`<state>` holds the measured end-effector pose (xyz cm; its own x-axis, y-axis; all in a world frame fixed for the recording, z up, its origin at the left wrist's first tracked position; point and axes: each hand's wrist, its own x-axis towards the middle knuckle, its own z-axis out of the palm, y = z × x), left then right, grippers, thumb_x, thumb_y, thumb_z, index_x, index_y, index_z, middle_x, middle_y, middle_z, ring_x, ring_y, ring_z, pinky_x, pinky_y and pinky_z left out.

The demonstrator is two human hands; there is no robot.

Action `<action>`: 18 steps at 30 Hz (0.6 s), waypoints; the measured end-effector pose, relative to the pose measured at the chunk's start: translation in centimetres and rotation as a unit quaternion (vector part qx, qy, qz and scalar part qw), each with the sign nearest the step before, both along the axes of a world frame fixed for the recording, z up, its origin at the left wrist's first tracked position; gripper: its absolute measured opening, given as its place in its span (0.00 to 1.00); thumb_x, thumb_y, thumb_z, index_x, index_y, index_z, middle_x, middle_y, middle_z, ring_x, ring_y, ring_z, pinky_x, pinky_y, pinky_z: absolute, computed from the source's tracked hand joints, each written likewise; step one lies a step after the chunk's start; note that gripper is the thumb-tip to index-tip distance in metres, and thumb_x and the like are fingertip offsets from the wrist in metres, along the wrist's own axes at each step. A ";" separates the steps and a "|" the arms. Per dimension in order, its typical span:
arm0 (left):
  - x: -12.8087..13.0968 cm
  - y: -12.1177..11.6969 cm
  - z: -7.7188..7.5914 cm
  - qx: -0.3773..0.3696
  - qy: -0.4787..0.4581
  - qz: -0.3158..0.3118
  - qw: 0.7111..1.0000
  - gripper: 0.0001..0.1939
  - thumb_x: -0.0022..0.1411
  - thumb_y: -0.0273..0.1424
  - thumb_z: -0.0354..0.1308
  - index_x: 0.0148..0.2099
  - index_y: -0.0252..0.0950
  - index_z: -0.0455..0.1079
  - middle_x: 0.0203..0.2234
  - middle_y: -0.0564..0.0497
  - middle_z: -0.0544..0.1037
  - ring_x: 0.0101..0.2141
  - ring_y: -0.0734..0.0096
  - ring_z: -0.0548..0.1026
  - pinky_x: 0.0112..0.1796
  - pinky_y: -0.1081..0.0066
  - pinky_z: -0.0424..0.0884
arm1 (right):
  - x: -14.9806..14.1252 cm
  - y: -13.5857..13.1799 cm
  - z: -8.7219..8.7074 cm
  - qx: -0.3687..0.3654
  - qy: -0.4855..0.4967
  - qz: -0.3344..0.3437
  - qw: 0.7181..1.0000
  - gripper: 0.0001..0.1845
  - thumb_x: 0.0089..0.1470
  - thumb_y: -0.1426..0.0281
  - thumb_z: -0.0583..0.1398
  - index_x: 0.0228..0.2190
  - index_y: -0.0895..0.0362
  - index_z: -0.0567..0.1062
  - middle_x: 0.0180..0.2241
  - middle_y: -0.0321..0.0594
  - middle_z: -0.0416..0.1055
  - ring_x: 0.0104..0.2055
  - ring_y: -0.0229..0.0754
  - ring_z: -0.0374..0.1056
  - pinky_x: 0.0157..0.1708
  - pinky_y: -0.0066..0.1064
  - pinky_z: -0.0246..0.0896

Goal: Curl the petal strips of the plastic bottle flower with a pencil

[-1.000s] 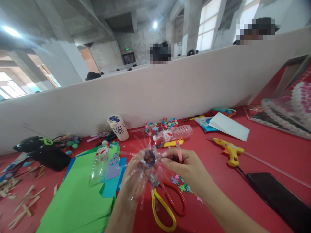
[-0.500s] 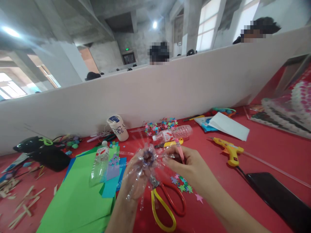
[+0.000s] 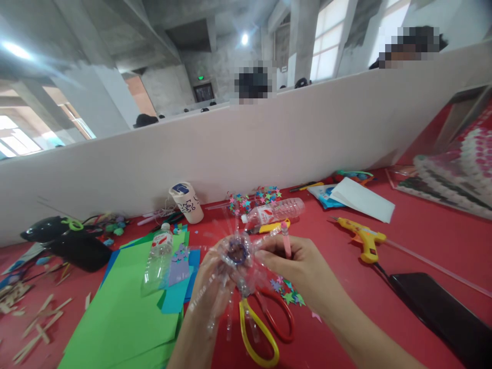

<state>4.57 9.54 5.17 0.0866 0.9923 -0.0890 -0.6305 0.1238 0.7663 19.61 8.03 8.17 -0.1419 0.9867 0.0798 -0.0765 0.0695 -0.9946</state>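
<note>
A clear plastic bottle piece cut into strips (image 3: 226,266) spreads outward around a dark purple-blue ring at its middle. My left hand (image 3: 209,277) is closed around its near left side, the fingers partly hidden by the clear strips. My right hand (image 3: 294,259) pinches at a strip on the right side, with a pink pen-like stick (image 3: 286,241) standing up between its fingers. Below the bottle piece lie scissors (image 3: 257,325) with one yellow and one red handle. Star-shaped sequins (image 3: 288,291) are scattered beside them, under my right wrist.
Two whole clear bottles (image 3: 282,209) (image 3: 157,261) lie around my hands, one on green paper (image 3: 119,302). A yellow glue gun (image 3: 363,238) and a black phone-like slab (image 3: 438,307) are at right. A paper cup (image 3: 187,202) stands near the white partition (image 3: 215,148).
The bottle piece has turned and shifted slightly right in my left hand. The pink stick in my right hand now stands more upright.
</note>
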 end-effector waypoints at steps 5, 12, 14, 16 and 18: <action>0.3 -0.1 0.4 0.020 -0.007 -0.010 1.000 0.09 0.43 0.31 0.63 0.31 0.35 0.75 0.28 0.48 0.78 0.30 0.68 0.74 0.34 0.71 0.70 | 0.0 0.2 0.0 -0.008 -0.014 0.006 1.000 0.05 0.44 0.70 0.59 0.23 0.58 0.74 0.19 0.32 0.67 0.22 0.32 0.59 0.22 0.25 0.52; 0.0 0.0 0.4 -0.035 -0.037 -0.014 0.999 0.07 0.47 0.28 0.59 0.32 0.33 0.74 0.28 0.48 0.77 0.28 0.71 0.73 0.26 0.76 0.69 | 0.3 0.2 0.6 -0.003 -0.025 0.005 1.000 0.04 0.44 0.71 0.59 0.22 0.58 0.73 0.17 0.30 0.62 0.20 0.31 0.55 0.20 0.24 0.48; 0.0 0.1 0.9 -0.077 -0.054 -0.008 0.996 0.05 0.48 0.26 0.57 0.29 0.32 0.73 0.24 0.48 0.76 0.25 0.73 0.73 0.25 0.77 0.69 | 0.7 0.3 0.6 -0.005 -0.028 0.010 1.000 0.03 0.43 0.72 0.59 0.25 0.57 0.73 0.19 0.30 0.61 0.20 0.31 0.54 0.20 0.23 0.48; 0.1 0.2 1.2 -0.101 -0.062 -0.031 0.992 0.05 0.50 0.25 0.55 0.29 0.31 0.73 0.23 0.48 0.75 0.22 0.76 0.71 0.21 0.79 0.67 | 1.4 0.3 0.5 0.002 -0.028 0.010 1.000 0.05 0.43 0.73 0.59 0.28 0.55 0.73 0.21 0.30 0.62 0.21 0.31 0.54 0.20 0.23 0.48; 0.0 0.3 1.2 -0.097 -0.073 -0.049 0.991 0.07 0.51 0.24 0.53 0.30 0.32 0.72 0.23 0.48 0.74 0.20 0.77 0.70 0.20 0.80 0.67 | 2.1 0.5 0.4 0.023 -0.012 -0.001 1.000 0.06 0.44 0.73 0.58 0.29 0.53 0.73 0.23 0.31 0.63 0.22 0.31 0.53 0.20 0.23 0.46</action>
<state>4.56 9.82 6.42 0.2084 0.9436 -0.2572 -0.7098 0.3268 0.6239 21.69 8.54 8.53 -0.1430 0.9822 0.1215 -0.0528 0.1150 -0.9920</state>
